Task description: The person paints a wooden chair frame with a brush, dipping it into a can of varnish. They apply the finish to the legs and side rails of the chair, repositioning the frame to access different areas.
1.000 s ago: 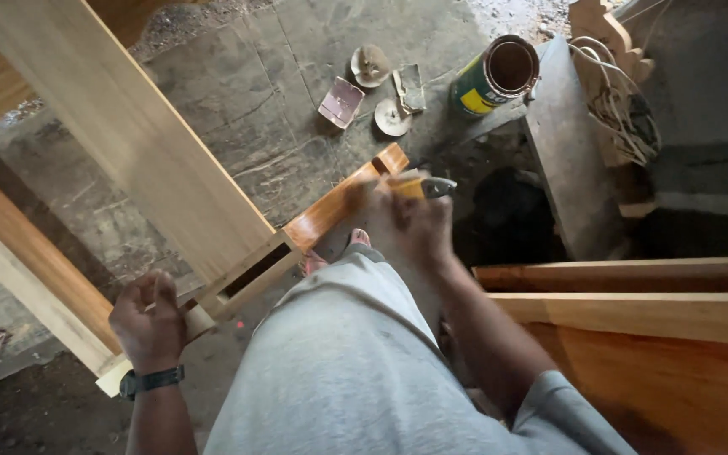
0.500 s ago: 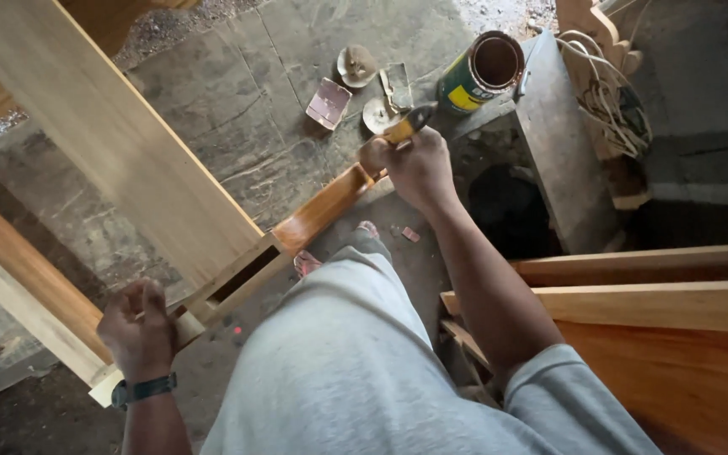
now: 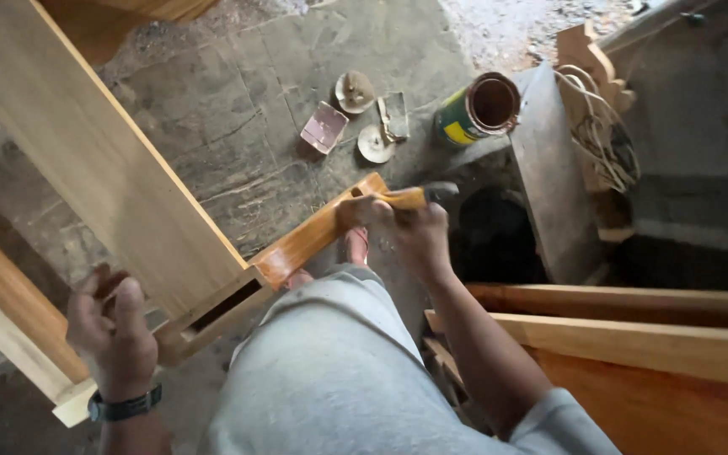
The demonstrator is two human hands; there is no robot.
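Observation:
My right hand (image 3: 406, 232) grips a yellow-handled hammer (image 3: 419, 196), its dark head pointing right, just above the end of a varnished orange wooden strip (image 3: 313, 234). That strip runs down-left into a slot at the end of a long pale wooden board (image 3: 103, 160). My left hand (image 3: 111, 324), with a dark wristwatch, hovers with loosely curled fingers by the board's lower end and holds nothing that I can see. My grey-clad knee (image 3: 330, 362) lies between the hands.
On the stone floor lie an open paint can (image 3: 478, 108), sandpaper scraps (image 3: 323, 129) and round discs (image 3: 375, 143). A dark plank (image 3: 549, 168) and coiled cord (image 3: 600, 126) sit at right. Varnished boards (image 3: 634, 337) stack at lower right.
My right hand swung the hammer up toward the can and has come back down over the strip's end. My left hand lifted off the board's end and its fingers loosened.

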